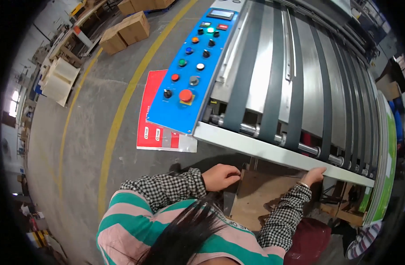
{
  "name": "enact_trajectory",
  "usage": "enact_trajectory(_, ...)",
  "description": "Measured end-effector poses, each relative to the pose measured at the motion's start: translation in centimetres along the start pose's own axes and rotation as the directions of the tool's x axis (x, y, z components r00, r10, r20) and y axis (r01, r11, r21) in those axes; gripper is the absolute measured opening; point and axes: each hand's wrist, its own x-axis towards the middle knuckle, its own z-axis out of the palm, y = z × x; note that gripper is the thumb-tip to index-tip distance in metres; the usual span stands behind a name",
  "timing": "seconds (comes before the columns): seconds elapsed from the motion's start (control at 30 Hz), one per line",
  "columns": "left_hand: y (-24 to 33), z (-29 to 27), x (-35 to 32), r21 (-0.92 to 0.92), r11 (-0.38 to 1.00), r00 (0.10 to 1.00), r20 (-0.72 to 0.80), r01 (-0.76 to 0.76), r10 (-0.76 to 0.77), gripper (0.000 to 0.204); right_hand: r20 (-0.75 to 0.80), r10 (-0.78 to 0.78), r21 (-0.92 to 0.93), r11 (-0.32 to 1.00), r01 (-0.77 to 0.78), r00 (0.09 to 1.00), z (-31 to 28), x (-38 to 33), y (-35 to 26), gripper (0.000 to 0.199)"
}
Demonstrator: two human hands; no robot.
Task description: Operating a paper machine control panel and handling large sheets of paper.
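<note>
The person's left hand grips the left edge of a brown cardboard stack, fingers curled over it. The right hand rests at the stack's far right corner, just under the conveyor's metal front rail; whether its fingers pinch the board cannot be told. The blue control panel lies far left.
</note>
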Motion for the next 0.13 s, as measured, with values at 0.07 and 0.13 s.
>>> enact_trajectory(0.07, -2.1, -2.4, -2.6, -0.022, 0.999, 0.993, -0.118, -0.028, 0.025, 0.026, 0.126, -0.053, -0.025, 0.998, 0.057, 0.991, -0.9, 1.6, 1.0, 0.067)
enact_trajectory(0.13, -3.8, -5.8, -5.9, -0.019, 0.997, 0.978, -0.198, 0.07, -0.072, 0.027, 0.222, 0.054, 0.018, 0.998, -0.06, 0.974, -2.0, -0.8, -0.9, 0.073)
